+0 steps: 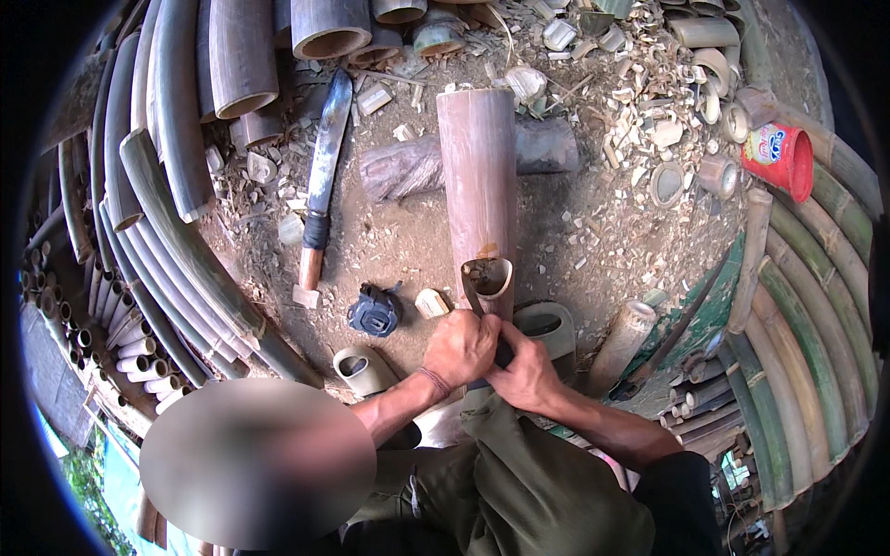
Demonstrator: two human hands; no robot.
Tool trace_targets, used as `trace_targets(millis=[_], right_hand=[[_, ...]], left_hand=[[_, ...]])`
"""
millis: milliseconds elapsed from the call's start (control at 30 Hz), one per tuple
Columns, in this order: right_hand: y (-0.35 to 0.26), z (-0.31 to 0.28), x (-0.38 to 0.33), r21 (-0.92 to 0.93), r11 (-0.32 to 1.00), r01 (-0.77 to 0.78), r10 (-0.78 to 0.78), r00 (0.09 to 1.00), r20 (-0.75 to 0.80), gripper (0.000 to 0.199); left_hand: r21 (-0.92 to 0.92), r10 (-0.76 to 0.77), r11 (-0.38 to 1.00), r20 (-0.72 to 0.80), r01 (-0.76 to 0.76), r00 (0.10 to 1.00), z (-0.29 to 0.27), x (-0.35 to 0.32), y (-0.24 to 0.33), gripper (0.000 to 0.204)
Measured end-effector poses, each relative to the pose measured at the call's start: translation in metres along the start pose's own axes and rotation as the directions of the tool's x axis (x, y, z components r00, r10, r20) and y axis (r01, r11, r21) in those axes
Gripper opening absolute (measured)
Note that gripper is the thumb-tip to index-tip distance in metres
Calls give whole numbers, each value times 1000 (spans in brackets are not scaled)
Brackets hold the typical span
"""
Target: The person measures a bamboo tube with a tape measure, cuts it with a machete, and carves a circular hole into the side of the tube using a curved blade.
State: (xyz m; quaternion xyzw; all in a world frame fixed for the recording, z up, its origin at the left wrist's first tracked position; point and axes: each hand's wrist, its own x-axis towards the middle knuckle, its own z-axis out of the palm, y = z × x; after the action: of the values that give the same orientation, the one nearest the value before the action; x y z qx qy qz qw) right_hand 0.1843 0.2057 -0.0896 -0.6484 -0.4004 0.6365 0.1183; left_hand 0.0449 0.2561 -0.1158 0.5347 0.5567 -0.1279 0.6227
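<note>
Straight ahead of me a thick bamboo tube [477, 176] lies lengthwise, its far part across a short dark log [399, 172] and its hollow end toward me. A narrow, curved dark blade of a knife [469, 295] touches the rim of that end. Close below the rim, my left hand [461, 347] is clenched at the knife. Beside it my right hand [526, 372] wraps round the dark handle. The fingers hide where blade meets handle. To the left on the ground are a machete [326, 148] with a wooden handle and a dark blue tape measure [375, 311].
Bamboo lengths [243, 56] stack at the left and far left. Split green and tan poles [788, 343] curve along the right. Wood chips [640, 139] litter the dirt. A red packet [779, 159] lies at the far right. An upright bamboo piece [626, 338] is right of my knees.
</note>
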Motion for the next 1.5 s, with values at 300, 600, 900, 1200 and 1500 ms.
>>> trace_targets(millis=[300,600,900,1200,1500], right_hand=[[-12,-28,-14,-205,946,251,-243,968,64,51],[-63,-105,11,-736,574,359,83,869,488,37],[-35,-45,-9,-405,914,17,112,950,293,43],[1,36,-13,-1,1000,16,-16,999,-28,57],[-23,1,-33,-306,948,-81,88,996,7,61]], left_hand=[[-364,-59,930,-15,50,998,4,-16,8,47],[-913,181,-257,277,318,944,59,-7,26,49],[-788,-232,544,190,289,954,21,-21,6,33],[253,323,924,-110,-288,940,-7,-10,-27,22],[-273,182,945,-27,-182,983,-4,-17,-5,19]])
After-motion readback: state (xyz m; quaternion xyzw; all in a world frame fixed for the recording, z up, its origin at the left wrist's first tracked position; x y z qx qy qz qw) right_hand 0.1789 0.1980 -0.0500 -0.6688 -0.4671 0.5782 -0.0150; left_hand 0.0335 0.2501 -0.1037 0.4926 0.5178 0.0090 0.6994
